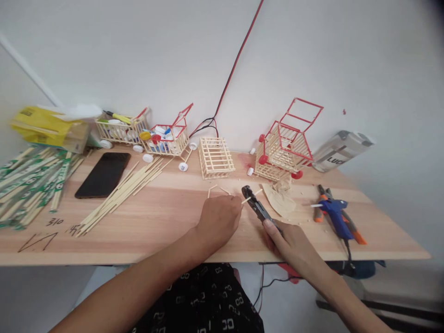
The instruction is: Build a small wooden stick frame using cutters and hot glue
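Note:
My left hand (221,219) is closed, its fingertips pinching a short thin wooden stick (246,200). The stick passes across the jaws of a pair of black pliers (257,206), and its far end shows beyond them. My right hand (289,238) is wrapped around the pliers' handles, thumb on top. Short bits of stick (212,188) lie on the table just beyond my left hand. Behind them stands a small slatted basket (217,157) made of sticks. A crumpled tan sheet (280,203) lies beside the pliers' head.
Wheeled stick carts (166,141) with red handles line the wall, one stacked on another frame at right. Loose sticks (121,196), a black phone (103,175) and wrapped chopsticks (38,185) are at left. A blue glue gun (335,215) lies on orange-handled pliers (359,237) at right.

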The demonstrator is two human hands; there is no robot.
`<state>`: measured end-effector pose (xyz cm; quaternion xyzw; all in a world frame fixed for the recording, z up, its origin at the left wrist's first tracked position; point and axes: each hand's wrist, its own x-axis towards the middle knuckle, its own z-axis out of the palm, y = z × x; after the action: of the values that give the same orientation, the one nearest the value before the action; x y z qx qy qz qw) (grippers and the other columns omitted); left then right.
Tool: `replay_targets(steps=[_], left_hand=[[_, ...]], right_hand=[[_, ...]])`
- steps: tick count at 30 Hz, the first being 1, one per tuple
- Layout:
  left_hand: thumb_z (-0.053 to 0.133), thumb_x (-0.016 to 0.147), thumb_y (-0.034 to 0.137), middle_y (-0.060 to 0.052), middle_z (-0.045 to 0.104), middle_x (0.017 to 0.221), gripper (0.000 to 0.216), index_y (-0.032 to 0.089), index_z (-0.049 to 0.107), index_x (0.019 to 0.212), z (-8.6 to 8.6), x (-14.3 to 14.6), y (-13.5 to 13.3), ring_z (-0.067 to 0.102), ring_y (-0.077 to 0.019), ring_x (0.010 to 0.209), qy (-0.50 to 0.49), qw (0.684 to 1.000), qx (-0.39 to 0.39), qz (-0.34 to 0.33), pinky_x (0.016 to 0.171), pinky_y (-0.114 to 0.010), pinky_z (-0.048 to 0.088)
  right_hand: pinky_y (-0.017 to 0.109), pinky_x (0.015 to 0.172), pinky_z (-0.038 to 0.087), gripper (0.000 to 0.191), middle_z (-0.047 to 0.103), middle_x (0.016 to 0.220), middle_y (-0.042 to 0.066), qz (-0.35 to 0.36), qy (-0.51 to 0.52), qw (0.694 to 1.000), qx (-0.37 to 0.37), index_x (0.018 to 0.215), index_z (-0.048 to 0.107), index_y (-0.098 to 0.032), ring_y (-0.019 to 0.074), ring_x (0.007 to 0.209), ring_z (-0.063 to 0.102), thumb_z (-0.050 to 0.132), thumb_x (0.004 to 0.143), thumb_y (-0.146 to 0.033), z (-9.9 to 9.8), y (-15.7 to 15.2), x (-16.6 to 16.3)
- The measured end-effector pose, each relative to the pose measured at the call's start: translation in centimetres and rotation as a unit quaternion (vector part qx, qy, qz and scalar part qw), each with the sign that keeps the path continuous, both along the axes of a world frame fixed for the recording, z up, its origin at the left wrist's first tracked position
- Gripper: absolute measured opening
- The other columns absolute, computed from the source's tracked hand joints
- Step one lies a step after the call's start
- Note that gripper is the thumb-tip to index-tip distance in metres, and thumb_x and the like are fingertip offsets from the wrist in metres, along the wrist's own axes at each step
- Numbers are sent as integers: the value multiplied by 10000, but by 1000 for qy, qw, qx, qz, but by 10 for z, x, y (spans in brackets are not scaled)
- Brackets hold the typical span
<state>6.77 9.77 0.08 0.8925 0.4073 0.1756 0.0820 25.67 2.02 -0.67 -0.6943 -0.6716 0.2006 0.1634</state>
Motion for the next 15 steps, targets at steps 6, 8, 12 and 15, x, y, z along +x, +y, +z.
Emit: replay_targets(steps=[6,8,12,15], left_hand=[[388,940,233,-97,681,816,267,145,621,846,-2,0,0,653,-251,782,8,1000,-4,0,617,-332,474],[376,944,235,-101,681,821,278,143,621,850,-2,0,0,655,-257,784,14,1000,-7,-1,621,-341,480],[378,941,242,-116,685,840,278,137,620,855,-3,0,1,659,-278,795,28,999,-22,7,624,-361,486],[384,938,242,-115,683,839,269,137,619,861,-2,0,1,659,-288,793,31,999,-31,11,618,-368,484]], right_hand=[[264,543,329,539,526,517,2,4,6,1000,10,565,472,-194,158,527,494,301,944,-538,0,1,-1],[267,545,324,535,528,522,4,7,6,1000,7,567,469,-193,158,530,492,300,947,-529,0,2,-2],[272,534,306,528,511,514,5,12,1,1000,0,566,452,-196,156,515,474,297,949,-526,1,6,-4],[271,522,292,528,495,501,4,9,3,1000,0,556,433,-198,152,509,459,299,945,-529,0,7,-5]])
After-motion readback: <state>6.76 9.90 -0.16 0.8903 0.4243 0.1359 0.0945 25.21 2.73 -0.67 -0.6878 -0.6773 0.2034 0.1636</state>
